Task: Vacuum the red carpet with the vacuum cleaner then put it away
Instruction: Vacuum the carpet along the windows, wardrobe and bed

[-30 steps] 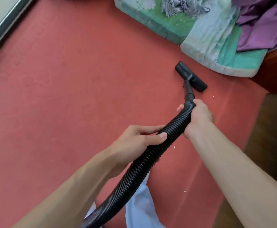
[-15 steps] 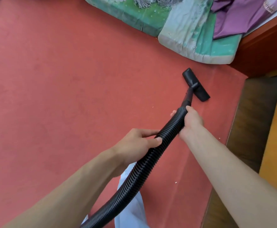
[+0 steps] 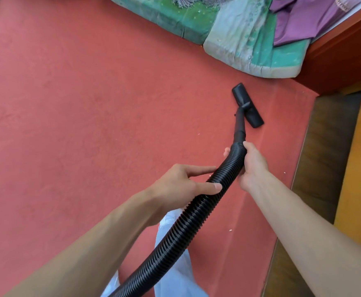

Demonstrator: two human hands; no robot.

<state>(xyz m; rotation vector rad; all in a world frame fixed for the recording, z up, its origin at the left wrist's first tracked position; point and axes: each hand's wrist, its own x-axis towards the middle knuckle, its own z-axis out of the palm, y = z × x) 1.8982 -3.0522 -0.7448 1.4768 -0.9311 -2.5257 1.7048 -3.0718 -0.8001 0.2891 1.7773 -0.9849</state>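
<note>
both hands are wrapped round the black ribbed hose, right hand up by the rigid neck to steer, left hand further back taking the slack, so the nozzle sits flat on the red carpet at about 1 o'clock, just short of the green cushions

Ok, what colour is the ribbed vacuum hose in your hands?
Black: the ribbed plastic hose shows best in the head view.
</note>
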